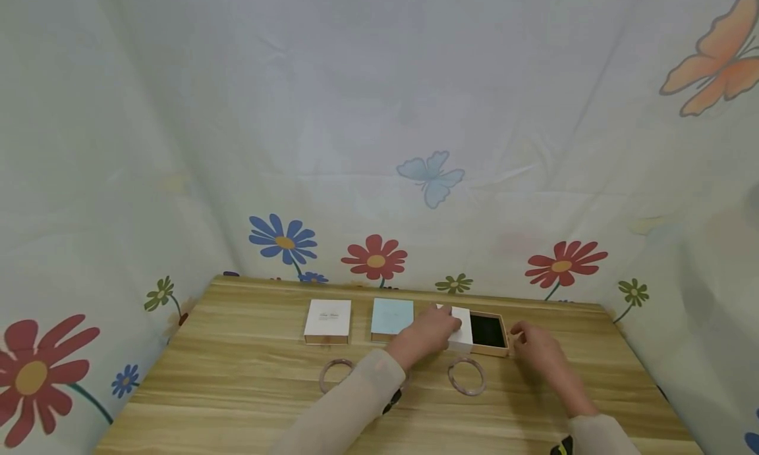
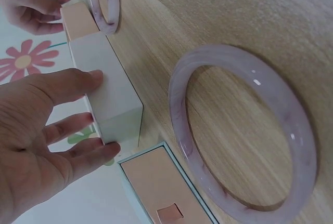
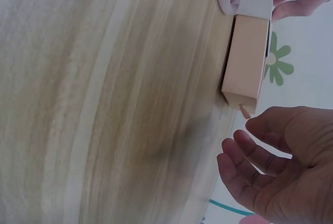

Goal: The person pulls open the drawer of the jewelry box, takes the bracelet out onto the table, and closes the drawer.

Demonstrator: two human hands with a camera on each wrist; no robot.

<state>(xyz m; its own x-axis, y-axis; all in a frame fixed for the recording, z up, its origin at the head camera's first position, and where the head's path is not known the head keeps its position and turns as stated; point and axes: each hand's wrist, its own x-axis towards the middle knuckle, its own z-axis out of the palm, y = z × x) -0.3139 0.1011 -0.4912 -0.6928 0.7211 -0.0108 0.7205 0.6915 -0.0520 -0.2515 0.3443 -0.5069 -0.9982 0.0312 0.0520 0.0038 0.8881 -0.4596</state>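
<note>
My left hand (image 1: 431, 333) grips the white sleeve (image 2: 104, 73) of a small slide-out gift box, thumb on one side and fingers on the other. Out of the sleeve's right end juts a drawer (image 1: 489, 331) with a black lining and tan walls. By the drawer's outer end is my right hand (image 1: 539, 351), fingers loosely bent. A small pull tab (image 3: 244, 111) sticks out there, close to my thumb tip, and nothing shows gripped. In front of the box lies a pale purple bangle (image 1: 466, 359). Another bangle (image 2: 179, 109), large in the left wrist view, lies beside the light-blue box.
A light-blue box (image 1: 393, 315) and a white box (image 1: 328, 319) stand in line to the left on the wooden table (image 1: 196, 376). A further bangle (image 1: 322, 378) lies before the white one, partly behind my left sleeve. Flowered cloth (image 1: 332, 145) hangs behind the table.
</note>
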